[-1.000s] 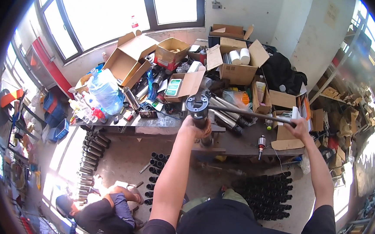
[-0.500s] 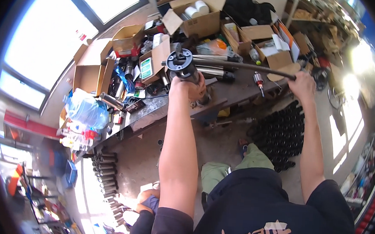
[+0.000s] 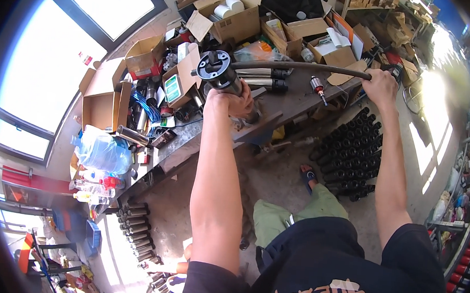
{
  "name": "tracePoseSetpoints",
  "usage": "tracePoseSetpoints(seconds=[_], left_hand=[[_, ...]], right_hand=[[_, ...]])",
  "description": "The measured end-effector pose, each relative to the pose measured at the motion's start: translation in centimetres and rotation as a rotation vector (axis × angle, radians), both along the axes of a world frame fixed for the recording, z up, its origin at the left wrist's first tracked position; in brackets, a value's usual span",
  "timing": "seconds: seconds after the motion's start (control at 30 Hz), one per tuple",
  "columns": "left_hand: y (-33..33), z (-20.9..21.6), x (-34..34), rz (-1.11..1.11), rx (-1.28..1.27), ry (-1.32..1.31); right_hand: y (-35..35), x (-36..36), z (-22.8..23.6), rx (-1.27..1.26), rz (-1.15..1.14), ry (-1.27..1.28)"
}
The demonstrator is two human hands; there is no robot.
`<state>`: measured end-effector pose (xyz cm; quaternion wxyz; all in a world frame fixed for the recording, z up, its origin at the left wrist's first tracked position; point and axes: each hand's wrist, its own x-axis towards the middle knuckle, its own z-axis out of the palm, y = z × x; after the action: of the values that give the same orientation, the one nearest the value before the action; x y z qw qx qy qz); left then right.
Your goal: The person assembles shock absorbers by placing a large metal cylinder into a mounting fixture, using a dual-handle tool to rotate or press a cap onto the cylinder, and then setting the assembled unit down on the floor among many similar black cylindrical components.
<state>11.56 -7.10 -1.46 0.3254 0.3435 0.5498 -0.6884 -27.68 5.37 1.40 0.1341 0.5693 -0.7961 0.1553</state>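
Note:
My left hand is wrapped round the dark body of an upright metal cylinder, just below its silver, holed round end. A long dark metal bar reaches sideways from the top of this cylinder. Its far right end is gripped in my right hand, with the arm stretched out. How the bar meets the cylinder's top is hard to make out. Under my left hand, the lower part of the cylinder stands at the edge of the workbench.
Cardboard boxes, shiny tubes and a red-and-silver part lie on the bench. Black cylinders stand in rows on the floor at right. More tubes lie at lower left, beside another person's arm.
The view has shifted a little. My right hand has pushed the bar's end slightly farther away, swinging the bar. My left hand keeps its hold on the cylinder. The other person's arm has come into view.

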Motion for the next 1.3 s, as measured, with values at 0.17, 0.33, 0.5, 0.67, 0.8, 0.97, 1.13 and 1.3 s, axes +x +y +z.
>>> tracePoseSetpoints(seconds=[0.17,0.33,0.5,0.67,0.8,0.97,1.13,1.3], left_hand=[[0.1,-2.3,0.3,0.067,-0.259,0.028],[-0.2,-1.5,-0.8,0.130,-0.352,0.058],[12.4,0.3,-4.0,0.161,-1.351,-0.377],[12.0,3.4,-7.3,0.253,-1.609,-0.607],[12.2,7.5,-5.9,0.119,-1.553,-1.106],[13.1,0.7,-4.1,0.072,-1.551,-0.861],[13.4,-0.9,-5.1,0.201,-1.484,-0.654],[14.3,0.6,-4.6,0.212,-1.517,-0.711]], right_hand=[[-2.0,-1.6,-0.4,-0.010,0.103,0.048],[-7.9,-15.5,-6.2,-0.100,0.283,0.028],[2.1,-11.5,-18.8,0.339,0.121,-0.549],[6.3,-3.1,-30.8,0.459,-0.233,-1.160],[4.0,-1.7,-35.4,0.497,-0.326,-1.172],[1.8,-0.3,-36.5,0.483,-0.396,-1.220],[-0.1,0.7,-39.0,0.434,-0.445,-1.312],[-1.5,2.4,-38.9,0.442,-0.445,-1.458]])
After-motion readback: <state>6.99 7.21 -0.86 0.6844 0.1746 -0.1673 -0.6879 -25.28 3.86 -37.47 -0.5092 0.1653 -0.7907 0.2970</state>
